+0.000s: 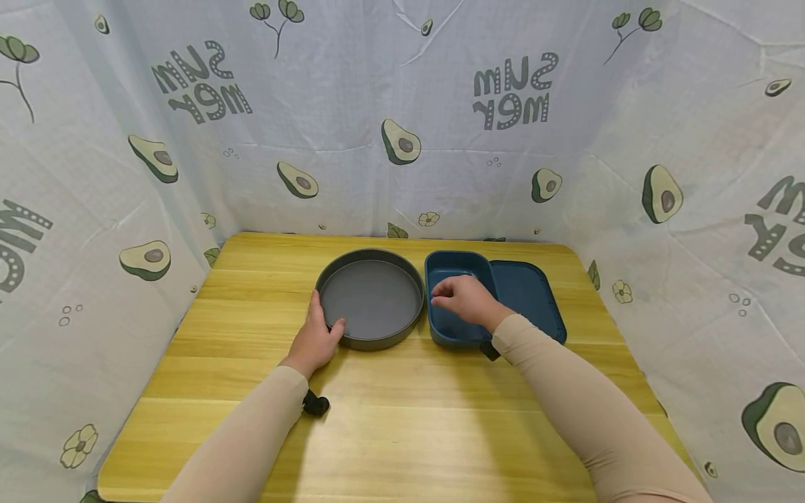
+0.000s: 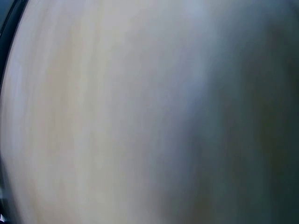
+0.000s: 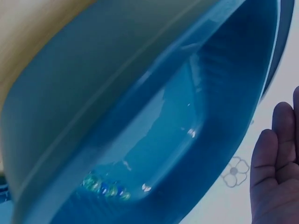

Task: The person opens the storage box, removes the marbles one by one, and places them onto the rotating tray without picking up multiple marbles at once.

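Note:
A round dark grey pan (image 1: 372,299) lies on the table, with no contents seen in it. My left hand (image 1: 317,340) grips its left front rim, the thumb over the edge and the fingers along the outer wall. Beside the pan, nearly touching it, stands a deep blue rectangular container (image 1: 459,260). Over its left side is my right hand (image 1: 468,299), thumb and fingers bent together around a small bluish thing, barely visible at the fingertips. Several clear glass marbles (image 3: 105,187), green and blue, lie on the container's bottom in the right wrist view.
A flat blue lid (image 1: 531,297) lies to the right of the container, partly behind it. The wooden table (image 1: 390,433) runs back to a white curtain (image 1: 352,91) printed with avocados. Only a blurred pale surface and a dark edge show in the left wrist view.

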A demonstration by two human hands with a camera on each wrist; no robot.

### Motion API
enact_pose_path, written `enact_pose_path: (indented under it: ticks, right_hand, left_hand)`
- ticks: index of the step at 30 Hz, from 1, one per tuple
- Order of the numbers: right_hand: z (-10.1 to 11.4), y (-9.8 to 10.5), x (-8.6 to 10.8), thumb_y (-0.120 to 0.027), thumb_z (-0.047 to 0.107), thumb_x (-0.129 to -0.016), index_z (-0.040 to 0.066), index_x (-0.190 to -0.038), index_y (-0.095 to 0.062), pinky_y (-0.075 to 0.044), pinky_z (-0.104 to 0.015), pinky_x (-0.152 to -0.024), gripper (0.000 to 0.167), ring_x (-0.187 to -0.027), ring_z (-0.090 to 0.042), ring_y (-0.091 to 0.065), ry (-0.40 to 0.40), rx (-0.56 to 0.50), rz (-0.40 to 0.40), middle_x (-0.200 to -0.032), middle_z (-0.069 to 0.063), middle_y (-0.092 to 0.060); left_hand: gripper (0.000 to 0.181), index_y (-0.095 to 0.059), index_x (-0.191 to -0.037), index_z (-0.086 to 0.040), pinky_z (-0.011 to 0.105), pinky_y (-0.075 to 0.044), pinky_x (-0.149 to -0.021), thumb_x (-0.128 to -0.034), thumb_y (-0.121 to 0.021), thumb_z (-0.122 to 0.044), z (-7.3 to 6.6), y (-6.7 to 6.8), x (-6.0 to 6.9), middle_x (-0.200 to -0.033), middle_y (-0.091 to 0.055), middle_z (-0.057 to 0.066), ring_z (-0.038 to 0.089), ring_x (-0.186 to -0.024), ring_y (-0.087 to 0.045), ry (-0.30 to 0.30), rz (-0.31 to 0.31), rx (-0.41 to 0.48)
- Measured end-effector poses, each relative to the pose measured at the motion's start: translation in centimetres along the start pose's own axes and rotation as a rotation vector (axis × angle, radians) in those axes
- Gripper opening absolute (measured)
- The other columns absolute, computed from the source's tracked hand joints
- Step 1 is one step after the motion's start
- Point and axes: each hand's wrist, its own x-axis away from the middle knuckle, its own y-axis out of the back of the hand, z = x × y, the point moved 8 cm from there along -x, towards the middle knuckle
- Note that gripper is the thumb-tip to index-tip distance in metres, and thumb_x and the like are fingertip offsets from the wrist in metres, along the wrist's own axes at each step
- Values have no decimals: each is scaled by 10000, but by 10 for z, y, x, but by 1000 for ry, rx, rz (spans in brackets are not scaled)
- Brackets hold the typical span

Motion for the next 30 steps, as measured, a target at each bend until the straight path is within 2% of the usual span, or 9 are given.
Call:
enact_pose_path:
  ticks: [4, 15, 30]
  right_hand:
    - [6, -1, -2, -707, 259, -1025, 103, -1190, -786, -608, -407, -892, 241, -997, -194, -707, 19, -20, -20, -1099, -35, -779]
    - [23, -11, -10, -711, 259, -1022, 104, -1194, -777, -594, -412, -922, 241, -1004, -208, -679, 8, -71, -46, -1109, -50, -756]
    - [44, -24, -19, -715, 251, -1019, 93, -1184, -780, -571, -374, -875, 237, -956, -193, -654, 11, -160, -43, -1093, -47, -751]
  left_hand:
    - [977, 225, -1665, -156, 556, -211, -1310, -1081, -491, -471, 1, 0, 0, -1780, 92, 120, 374, -1635, -142, -3, 2, 0]
    - [982, 217, -1667, -147, 562, -216, -1307, -1077, -499, -468, 2, 0, -1, -1780, 70, 141, 387, -1630, -156, -7, -2, 1]
    - [984, 204, -1672, -136, 563, -228, -1303, -1077, -510, -458, 2, 0, -1, -1781, 66, 136, 386, -1628, -169, -7, -3, 7]
